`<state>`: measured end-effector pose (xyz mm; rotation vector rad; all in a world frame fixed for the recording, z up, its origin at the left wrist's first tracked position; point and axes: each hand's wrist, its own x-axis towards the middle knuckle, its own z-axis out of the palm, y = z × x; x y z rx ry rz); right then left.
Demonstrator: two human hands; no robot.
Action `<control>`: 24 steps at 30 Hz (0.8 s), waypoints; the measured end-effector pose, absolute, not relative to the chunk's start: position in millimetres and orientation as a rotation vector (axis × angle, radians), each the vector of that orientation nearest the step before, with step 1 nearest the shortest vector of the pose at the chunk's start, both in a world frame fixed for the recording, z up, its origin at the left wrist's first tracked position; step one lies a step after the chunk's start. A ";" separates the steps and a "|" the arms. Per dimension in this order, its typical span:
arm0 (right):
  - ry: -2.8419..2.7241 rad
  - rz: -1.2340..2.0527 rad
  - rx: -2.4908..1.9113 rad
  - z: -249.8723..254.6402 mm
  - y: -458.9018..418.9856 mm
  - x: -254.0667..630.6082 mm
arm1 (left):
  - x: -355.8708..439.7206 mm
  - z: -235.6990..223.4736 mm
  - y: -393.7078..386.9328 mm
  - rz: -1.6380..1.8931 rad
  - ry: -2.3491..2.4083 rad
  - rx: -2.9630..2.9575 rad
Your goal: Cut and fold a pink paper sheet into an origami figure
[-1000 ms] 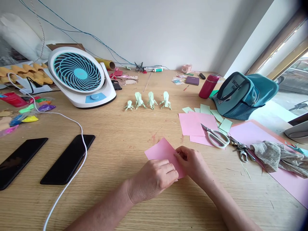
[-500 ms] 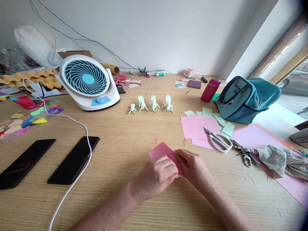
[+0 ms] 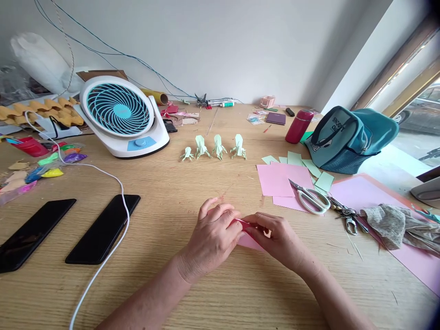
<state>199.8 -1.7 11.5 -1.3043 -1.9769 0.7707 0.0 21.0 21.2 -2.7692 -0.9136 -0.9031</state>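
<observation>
Reads as mid-fold from my end: right hand [image 3: 273, 234] pinches the pink paper sheet [image 3: 252, 242] between both hands over the table [image 3: 165, 192], left hand [image 3: 216, 233] against it (can't tell if gripping), so next I'd want edges aligned before creasing.

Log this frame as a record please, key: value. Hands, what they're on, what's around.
left hand: on the pink sheet
right hand: gripping the sheet's right side
sheet state: partly raised, mostly hidden; fold unclear
ahead: four pale green paper figures in a row
right side: white-handled scissors, blades over pink squares; teal bag farther back
left side: fan; white cable crossing a black slab
</observation>
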 end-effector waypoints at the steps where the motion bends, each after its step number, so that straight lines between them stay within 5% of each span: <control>1: -1.933 0.801 -1.317 11.9 -1.5 200.8 | -0.6 21.7 21.8 -0.906 -0.939 -2.772; 24: -1.311 1.240 -0.960 -8.3 9.6 202.7 | -4.0 25.6 27.3 -1.375 -1.276 -2.687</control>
